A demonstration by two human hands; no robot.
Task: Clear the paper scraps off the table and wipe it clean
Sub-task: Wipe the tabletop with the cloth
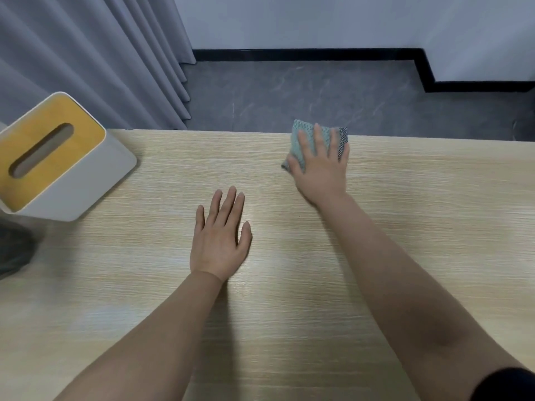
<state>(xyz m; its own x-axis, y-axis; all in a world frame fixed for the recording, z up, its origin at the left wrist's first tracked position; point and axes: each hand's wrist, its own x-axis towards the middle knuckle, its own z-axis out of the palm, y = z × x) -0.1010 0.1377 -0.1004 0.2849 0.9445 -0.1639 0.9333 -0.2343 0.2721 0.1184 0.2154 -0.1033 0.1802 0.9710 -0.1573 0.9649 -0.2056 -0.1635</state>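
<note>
— Where is the cleaning cloth?
— The teal cloth lies at the far edge of the wooden table, pressed flat under the right hand, fingers straight and spread, not curled round it.
— And the left hand?
— Flat on the tabletop, fingers extended, holding nothing, right of the tissue box.

Table pale wood-grain, slight sheen; cloth woven, teal.

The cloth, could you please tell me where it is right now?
In the head view the cloth lies at the table's far edge, right of centre, flat under the right hand.
</note>
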